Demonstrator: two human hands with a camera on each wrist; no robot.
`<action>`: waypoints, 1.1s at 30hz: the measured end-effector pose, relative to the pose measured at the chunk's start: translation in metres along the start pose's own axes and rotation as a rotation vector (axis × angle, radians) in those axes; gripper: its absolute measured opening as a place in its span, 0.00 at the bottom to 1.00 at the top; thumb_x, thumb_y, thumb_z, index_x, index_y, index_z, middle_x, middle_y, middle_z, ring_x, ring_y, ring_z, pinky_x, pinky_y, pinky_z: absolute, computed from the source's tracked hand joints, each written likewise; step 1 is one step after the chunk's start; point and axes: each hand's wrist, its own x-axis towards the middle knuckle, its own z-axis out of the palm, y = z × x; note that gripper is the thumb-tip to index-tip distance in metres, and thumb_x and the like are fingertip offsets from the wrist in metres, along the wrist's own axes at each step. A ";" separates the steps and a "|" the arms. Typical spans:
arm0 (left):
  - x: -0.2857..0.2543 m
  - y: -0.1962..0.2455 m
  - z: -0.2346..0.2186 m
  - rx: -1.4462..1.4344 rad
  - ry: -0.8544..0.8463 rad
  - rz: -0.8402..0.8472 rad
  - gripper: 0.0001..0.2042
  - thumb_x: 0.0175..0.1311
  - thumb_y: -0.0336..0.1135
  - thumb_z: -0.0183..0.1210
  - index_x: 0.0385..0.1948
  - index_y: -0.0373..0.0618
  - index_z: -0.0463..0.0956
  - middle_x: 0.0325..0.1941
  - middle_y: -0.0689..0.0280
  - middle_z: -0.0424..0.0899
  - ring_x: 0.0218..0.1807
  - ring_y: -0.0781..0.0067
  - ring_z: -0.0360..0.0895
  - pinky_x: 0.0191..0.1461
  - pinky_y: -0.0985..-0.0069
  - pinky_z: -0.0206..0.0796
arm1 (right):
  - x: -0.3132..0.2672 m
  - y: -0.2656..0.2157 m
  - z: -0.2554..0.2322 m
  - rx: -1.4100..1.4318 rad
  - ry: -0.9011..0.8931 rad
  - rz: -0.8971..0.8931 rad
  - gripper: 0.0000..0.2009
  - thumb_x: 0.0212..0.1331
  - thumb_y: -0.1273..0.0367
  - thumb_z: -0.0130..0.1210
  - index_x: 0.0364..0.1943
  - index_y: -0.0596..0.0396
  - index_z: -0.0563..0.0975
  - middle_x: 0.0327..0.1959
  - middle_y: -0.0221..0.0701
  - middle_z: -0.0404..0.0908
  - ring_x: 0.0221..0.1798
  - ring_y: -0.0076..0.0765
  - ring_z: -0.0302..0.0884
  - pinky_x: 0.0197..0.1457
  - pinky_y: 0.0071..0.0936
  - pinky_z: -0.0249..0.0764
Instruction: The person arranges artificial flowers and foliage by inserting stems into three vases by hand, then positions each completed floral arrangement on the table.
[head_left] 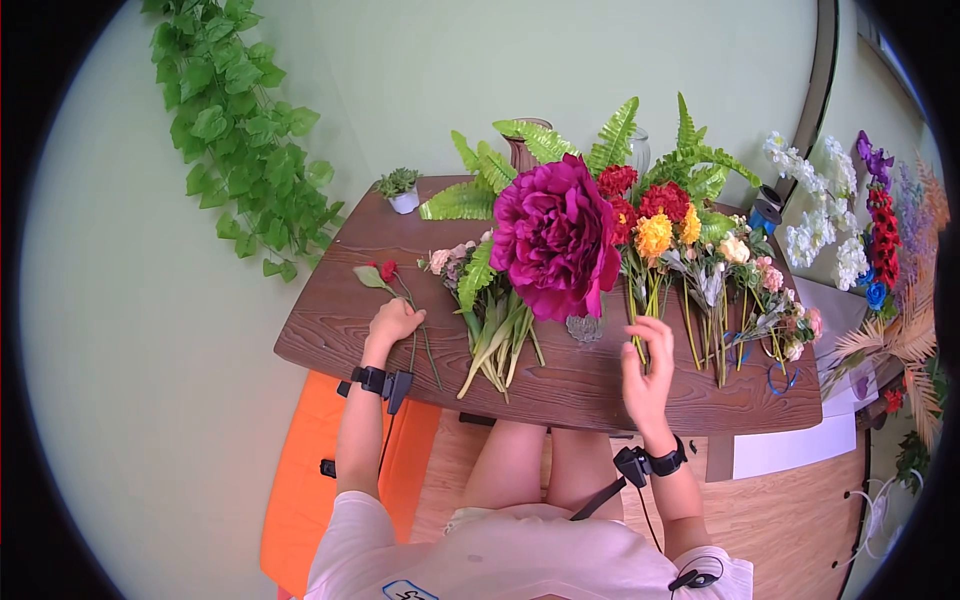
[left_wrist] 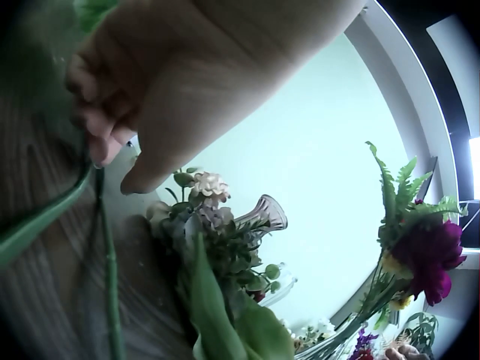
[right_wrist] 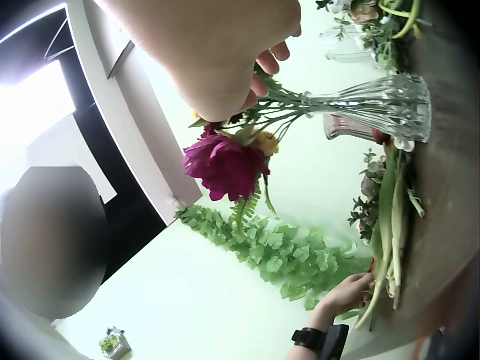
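Seen from above, seated at a dark wooden table [head_left: 340, 345] strewn with artificial flowers. Left hand [head_left: 394, 322] resting on the tabletop, fingers curled round the thin green stem of a small red rose [head_left: 388, 269] whose bloom lies beyond the knuckles, away from the body. Just to the right of that hand, a bundle of loose green stems [head_left: 492, 340]. Right hand [head_left: 648, 368] raised over the table's near edge, fingers half bent, fingertips closing on the stems of a bunch of yellow and red blooms [head_left: 655, 232] lying beyond it. Between the two hands, a huge magenta peony [head_left: 553, 237], filling the middle. Behind the peony, fern fronds [head_left: 612, 137] and a brown vase [head_left: 520, 152]. Far beyond the left hand, a small potted succulent [head_left: 401, 188] and a hanging ivy garland [head_left: 235, 120] on the pale green wall.
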 end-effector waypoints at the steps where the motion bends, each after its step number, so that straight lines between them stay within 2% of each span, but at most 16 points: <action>1: -0.001 0.003 0.001 0.017 0.003 -0.038 0.16 0.47 0.49 0.59 0.25 0.44 0.76 0.36 0.51 0.81 0.43 0.52 0.78 0.46 0.62 0.68 | -0.004 0.003 0.003 -0.003 -0.022 0.011 0.08 0.50 0.77 0.50 0.36 0.58 0.74 0.45 0.40 0.71 0.50 0.44 0.66 0.55 0.34 0.61; 11: -0.002 0.025 0.001 0.095 0.027 -0.109 0.16 0.45 0.44 0.59 0.31 0.41 0.79 0.39 0.50 0.80 0.46 0.51 0.76 0.50 0.62 0.68 | -0.028 0.019 0.015 0.018 -0.110 0.101 0.05 0.50 0.75 0.51 0.32 0.58 0.75 0.41 0.38 0.72 0.47 0.43 0.69 0.52 0.33 0.64; 14: 0.003 0.021 0.004 0.116 0.008 -0.108 0.17 0.44 0.44 0.60 0.31 0.40 0.79 0.37 0.52 0.81 0.42 0.55 0.79 0.47 0.65 0.69 | -0.029 0.018 0.016 0.034 -0.111 0.107 0.05 0.50 0.76 0.51 0.32 0.58 0.76 0.41 0.38 0.73 0.46 0.43 0.69 0.51 0.32 0.64; 16: 0.014 0.010 0.009 -0.083 -0.031 -0.034 0.13 0.48 0.41 0.58 0.25 0.39 0.78 0.29 0.59 0.81 0.28 0.67 0.79 0.33 0.72 0.69 | -0.029 0.018 0.017 0.066 -0.141 0.094 0.05 0.50 0.76 0.51 0.32 0.58 0.75 0.40 0.38 0.73 0.47 0.43 0.69 0.51 0.33 0.64; 17: 0.015 0.006 0.009 -0.078 -0.031 -0.027 0.13 0.48 0.41 0.58 0.25 0.39 0.78 0.29 0.59 0.81 0.28 0.67 0.79 0.33 0.72 0.69 | -0.030 0.018 0.017 0.069 -0.142 0.090 0.05 0.50 0.76 0.52 0.32 0.58 0.75 0.39 0.38 0.73 0.45 0.43 0.70 0.50 0.32 0.65; 19: 0.019 -0.001 0.011 -0.664 0.053 0.039 0.09 0.55 0.36 0.53 0.24 0.40 0.75 0.21 0.70 0.74 0.17 0.81 0.67 0.19 0.81 0.57 | -0.030 0.016 0.017 0.097 -0.141 0.099 0.05 0.49 0.77 0.52 0.32 0.58 0.76 0.39 0.38 0.73 0.45 0.43 0.70 0.50 0.32 0.66; 20: 0.018 0.004 0.008 -0.660 0.049 0.048 0.09 0.55 0.36 0.53 0.24 0.40 0.75 0.21 0.70 0.74 0.17 0.81 0.67 0.19 0.81 0.57 | -0.031 0.015 0.017 0.124 -0.151 0.106 0.05 0.49 0.77 0.52 0.32 0.58 0.76 0.39 0.38 0.73 0.44 0.43 0.71 0.49 0.32 0.66; 21: 0.012 0.011 0.002 -0.817 0.134 0.110 0.07 0.58 0.34 0.50 0.25 0.42 0.73 0.20 0.72 0.70 0.16 0.84 0.63 0.17 0.83 0.52 | -0.030 0.016 0.018 0.114 -0.140 0.069 0.05 0.50 0.77 0.52 0.32 0.59 0.75 0.37 0.37 0.74 0.41 0.41 0.73 0.45 0.30 0.68; 22: 0.006 0.018 -0.005 -0.974 0.219 0.171 0.07 0.61 0.33 0.46 0.26 0.43 0.71 0.18 0.75 0.66 0.15 0.87 0.59 0.15 0.84 0.48 | -0.029 0.015 0.017 0.112 -0.133 0.072 0.05 0.50 0.77 0.52 0.32 0.59 0.75 0.37 0.37 0.74 0.41 0.41 0.73 0.45 0.30 0.68; 24: -0.013 0.034 -0.024 -0.987 0.208 0.173 0.06 0.64 0.32 0.43 0.29 0.45 0.67 0.19 0.75 0.65 0.14 0.88 0.57 0.15 0.85 0.48 | -0.026 0.007 0.016 0.208 -0.169 0.130 0.05 0.51 0.77 0.51 0.32 0.59 0.75 0.33 0.37 0.75 0.37 0.39 0.74 0.41 0.27 0.69; 26: -0.027 0.043 -0.036 -1.042 0.325 0.374 0.08 0.67 0.34 0.42 0.27 0.46 0.64 0.21 0.74 0.66 0.14 0.90 0.55 0.14 0.87 0.46 | -0.023 0.001 0.016 0.219 -0.175 0.115 0.05 0.51 0.77 0.50 0.32 0.60 0.75 0.31 0.36 0.75 0.35 0.37 0.74 0.39 0.27 0.70; 28: -0.054 0.064 -0.054 -1.106 0.265 0.317 0.08 0.69 0.36 0.39 0.30 0.46 0.63 0.22 0.73 0.67 0.14 0.91 0.54 0.14 0.88 0.45 | -0.021 -0.005 0.016 0.230 -0.187 0.100 0.05 0.52 0.77 0.50 0.32 0.60 0.75 0.30 0.36 0.75 0.33 0.36 0.74 0.37 0.26 0.70; 32: -0.088 0.085 -0.069 -1.169 0.322 0.457 0.07 0.71 0.37 0.38 0.35 0.46 0.61 0.22 0.72 0.67 0.15 0.91 0.54 0.15 0.89 0.45 | -0.015 -0.016 0.016 0.260 -0.240 0.043 0.05 0.52 0.77 0.50 0.33 0.60 0.75 0.29 0.36 0.76 0.32 0.35 0.74 0.35 0.25 0.70; 33: -0.096 0.089 -0.069 -1.108 0.369 0.582 0.07 0.71 0.37 0.37 0.35 0.46 0.61 0.22 0.71 0.67 0.15 0.91 0.54 0.16 0.90 0.45 | -0.014 -0.020 0.015 0.286 -0.260 0.022 0.05 0.53 0.77 0.50 0.33 0.61 0.75 0.29 0.35 0.76 0.31 0.35 0.75 0.34 0.24 0.70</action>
